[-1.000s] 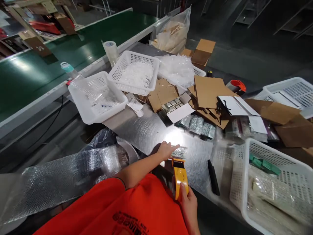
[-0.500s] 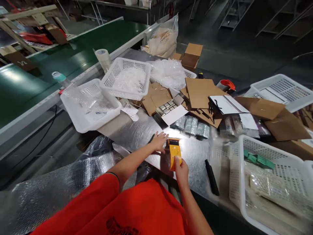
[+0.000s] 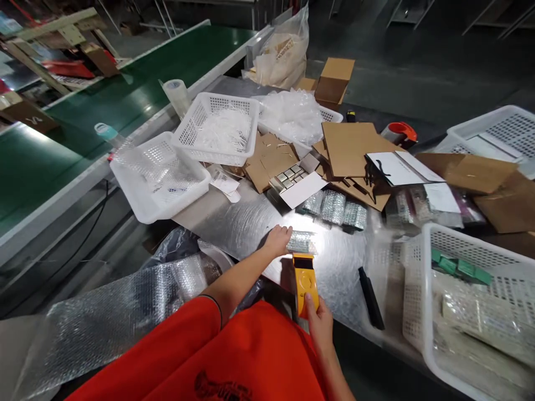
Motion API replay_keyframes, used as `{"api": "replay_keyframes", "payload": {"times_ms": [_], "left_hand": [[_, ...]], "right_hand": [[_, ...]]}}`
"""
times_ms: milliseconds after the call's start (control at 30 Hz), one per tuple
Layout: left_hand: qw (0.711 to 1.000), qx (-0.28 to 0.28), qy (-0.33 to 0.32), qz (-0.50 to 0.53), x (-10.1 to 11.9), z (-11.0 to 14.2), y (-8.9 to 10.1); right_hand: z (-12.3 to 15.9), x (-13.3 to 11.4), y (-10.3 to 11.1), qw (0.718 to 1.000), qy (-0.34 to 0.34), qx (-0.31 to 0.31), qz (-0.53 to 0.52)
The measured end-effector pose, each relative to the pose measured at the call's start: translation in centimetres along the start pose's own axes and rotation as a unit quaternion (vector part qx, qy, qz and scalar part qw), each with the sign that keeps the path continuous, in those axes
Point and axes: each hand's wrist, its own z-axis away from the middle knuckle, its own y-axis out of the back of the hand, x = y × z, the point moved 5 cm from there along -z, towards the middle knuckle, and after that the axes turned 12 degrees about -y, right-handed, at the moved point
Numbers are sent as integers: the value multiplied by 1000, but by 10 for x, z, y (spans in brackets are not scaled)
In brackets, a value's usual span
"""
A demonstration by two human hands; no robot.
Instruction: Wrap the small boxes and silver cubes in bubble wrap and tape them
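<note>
My right hand (image 3: 321,321) is wrapped around the lower end of a yellow tape dispenser (image 3: 306,287) near the metal table's front edge. Just beyond the dispenser's head lies a small bubble-wrapped packet (image 3: 301,241). My left hand (image 3: 278,240) is closed on the packet's left end, holding it against the table; the thumb is mostly hidden. Several similar bubble-wrapped packets (image 3: 333,207) sit in a row farther back. Behind my left hand stands an open white box (image 3: 304,192) with small silvery pieces in rows. A black bar-like object (image 3: 370,298) lies to the right of the dispenser.
At left, a white tray (image 3: 137,197) and a white basket (image 3: 188,146) hold plastic material. A large white basket (image 3: 426,289) with wrapped goods stands at right. Cardboard sheets (image 3: 349,147) are stacked behind. Bubble wrap (image 3: 112,312) hangs lower left, and a green conveyor (image 3: 142,78) runs beyond.
The tape dispenser has drawn back toward me, uncovering the bubble-wrapped packet. My left hand's spread fingers have closed on the packet's left end. The view has shifted slightly.
</note>
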Motion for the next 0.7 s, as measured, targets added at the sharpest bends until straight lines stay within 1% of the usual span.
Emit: {"api": "replay_keyframes", "payload": {"times_ms": [67,133,200,267,367,400,433,500,567,600,633,700], "left_hand": [[1000,-12,17,20,0,-2,4],[998,-23,37,49,-2,-4,8],[995,-38,53,79,-8,-5,12],[991,-68,57,104,-17,-6,11],[971,-112,74,197,-36,-4,6],[964,-110,85,225,-43,-2,5],[962,-95,96,239,-48,0,6],[971,-40,91,219,-52,3,11],[983,5,50,176,-45,4,16],[986,17,32,160,-38,4,17],[989,18,24,146,-32,3,16],[993,9,44,111,-24,2,11]], "right_hand": [[2,3,1,1000,1,-5,-17],[0,-1,0,1000,-3,-2,-25],[-5,-11,2,1000,-5,8,-21],[-12,-25,5,1000,2,10,-7],[-23,-47,6,1000,20,-5,23],[-27,-54,5,999,26,-8,32],[-30,-61,3,999,30,-8,38],[-37,-74,-4,998,37,-6,48],[-43,-85,-12,998,44,-4,53],[-45,-90,-16,997,47,-1,55],[-47,-94,-19,997,50,2,57],[-50,-99,-22,997,52,7,56]]}}
